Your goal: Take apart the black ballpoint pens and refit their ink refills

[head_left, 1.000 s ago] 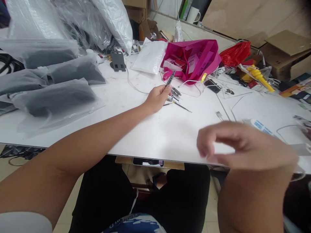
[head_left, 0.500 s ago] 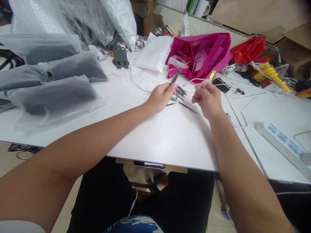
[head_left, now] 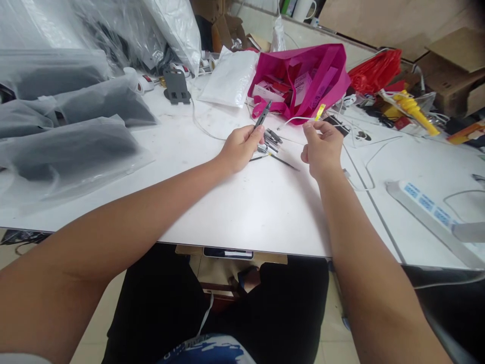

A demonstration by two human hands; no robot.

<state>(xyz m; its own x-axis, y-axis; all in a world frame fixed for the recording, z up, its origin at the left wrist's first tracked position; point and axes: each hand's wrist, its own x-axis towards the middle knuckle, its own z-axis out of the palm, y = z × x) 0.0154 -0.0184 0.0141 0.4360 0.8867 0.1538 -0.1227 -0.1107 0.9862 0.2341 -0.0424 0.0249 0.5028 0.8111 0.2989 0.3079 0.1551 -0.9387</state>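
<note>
My left hand (head_left: 242, 146) is closed around a dark grey pen (head_left: 262, 115), its upper end pointing up and away from me. Just right of that hand, several pen parts (head_left: 273, 139) lie in a small pile on the white table. A thin black refill (head_left: 284, 162) sticks out of the pile towards the right. My right hand (head_left: 324, 146) hovers to the right of the pile, fingers curled and thumb near the index finger. Whatever it may pinch is too small or hidden to make out. Behind its fingertips runs a white cable with a yellow tag (head_left: 320, 111).
A magenta bag (head_left: 333, 76) holding small boxes stands behind my hands, beside a white plastic mailer (head_left: 231, 76). Frosted bags (head_left: 71, 151) with dark contents cover the left side. A black phone stand (head_left: 176, 86) sits behind. At right lies a power strip (head_left: 420, 202).
The whole view has shifted, so things sit slightly further left. My right hand has risen a little, its fingers changing position. My left hand still holds the pen.
</note>
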